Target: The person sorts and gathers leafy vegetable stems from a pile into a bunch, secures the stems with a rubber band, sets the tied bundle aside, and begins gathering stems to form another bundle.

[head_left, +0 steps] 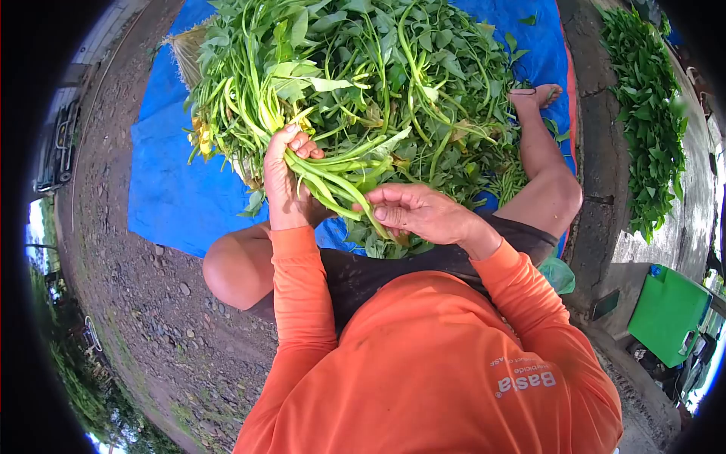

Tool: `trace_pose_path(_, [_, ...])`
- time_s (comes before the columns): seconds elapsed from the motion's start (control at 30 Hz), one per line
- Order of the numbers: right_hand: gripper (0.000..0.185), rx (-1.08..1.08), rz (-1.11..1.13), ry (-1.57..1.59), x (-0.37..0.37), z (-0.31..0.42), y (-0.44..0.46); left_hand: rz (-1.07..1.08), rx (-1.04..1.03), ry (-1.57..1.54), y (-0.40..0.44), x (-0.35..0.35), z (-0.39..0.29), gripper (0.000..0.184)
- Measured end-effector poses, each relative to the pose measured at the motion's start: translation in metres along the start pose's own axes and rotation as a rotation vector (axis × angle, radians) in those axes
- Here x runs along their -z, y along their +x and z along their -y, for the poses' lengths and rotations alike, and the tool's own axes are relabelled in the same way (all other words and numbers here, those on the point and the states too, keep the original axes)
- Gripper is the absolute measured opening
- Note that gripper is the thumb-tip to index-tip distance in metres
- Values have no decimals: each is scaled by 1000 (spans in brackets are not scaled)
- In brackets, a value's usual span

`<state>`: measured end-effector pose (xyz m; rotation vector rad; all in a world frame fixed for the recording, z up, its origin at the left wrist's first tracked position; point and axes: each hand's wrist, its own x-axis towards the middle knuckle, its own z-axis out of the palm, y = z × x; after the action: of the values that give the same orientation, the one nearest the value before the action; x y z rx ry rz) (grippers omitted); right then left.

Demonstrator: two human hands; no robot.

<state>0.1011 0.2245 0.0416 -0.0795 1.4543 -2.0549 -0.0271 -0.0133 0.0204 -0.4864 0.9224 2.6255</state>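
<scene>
My left hand (pixel 286 170) is wrapped round a bunch of leafy green stems (pixel 333 175), whose cut ends fan out to the right. Close by, my right hand (pixel 420 212) has its thumb and fingers pinched at the lower end of one pale green stem in that bunch. Beyond both hands lies a big heap of leafy greens (pixel 454 83), with long stems and some yellowed leaves among them. The leafy tops of the held bunch run up into the heap on the left, so where they end is hidden.
A blue tarp (pixel 170 189) lies under the heap, with a woven sack (pixel 189 57) at its left. My bent legs flank the greens. More leafy greens (pixel 650 121) lie at the right, above a green box (pixel 669 314). Stony ground (pixel 151 303) stretches left.
</scene>
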Motion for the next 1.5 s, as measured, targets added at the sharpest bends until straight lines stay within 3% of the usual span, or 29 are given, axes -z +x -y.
trace_pose_path(0.07, [25,-121,-68,15,2,-16,-3,18,-20,-22,0,4,0,14])
trace_pose_path(0.17, [26,-39,-247,-512,1,-10,-24,-18,-62,-7,-2,0,-2,14])
trace_pose_path(0.2, [20,227,-230,-688,5,-19,-35,-15,-66,-11,-1,-1,-3,14])
trace_pose_path(0.3, [17,192,-286,-600,1,7,-55,32,-55,-13,1,2,-10,15])
trace_pose_path(0.33, [18,65,-400,-578,-7,34,-56,56,-48,7,-1,-1,-11,14])
trace_pose_path(0.37, [21,95,-443,-561,-1,42,-52,80,-39,25,-2,-4,-8,14])
trace_pose_path(0.43, [18,432,-503,-797,3,52,-29,198,11,-18,-2,-3,-1,9])
trace_pose_path(0.53, [12,507,-376,-1167,-11,62,0,230,63,-8,-6,-10,9,10])
trace_pose_path(0.77, [11,629,-314,-1250,-18,31,47,168,11,101,-15,-6,11,16])
trace_pose_path(0.87, [16,468,-307,-940,-11,19,63,150,3,136,-9,0,15,16])
trace_pose_path(0.9, [20,228,-240,-838,-2,27,69,126,-5,137,-2,2,21,15])
trace_pose_path(1.03, [25,139,-38,-1117,22,69,76,-8,-38,269,-1,-30,19,17])
trace_pose_path(1.1, [26,-23,100,-1163,23,94,71,97,-58,270,6,-30,16,18])
trace_pose_path(1.17, [25,-80,190,-1223,29,113,54,25,-110,213,7,-31,10,17])
trace_pose_path(1.2, [25,26,202,-1246,37,113,41,9,-111,177,12,-23,5,17])
trace_pose_path(1.3, [28,-229,61,-1167,67,113,10,-105,-111,140,12,-14,-12,21])
trace_pose_path(1.4, [37,-196,-653,-1914,85,48,-22,-149,-186,208,11,-2,-7,20])
trace_pose_path(1.5, [50,87,-559,-901,40,73,-5,-127,-171,266,4,-9,21,18])
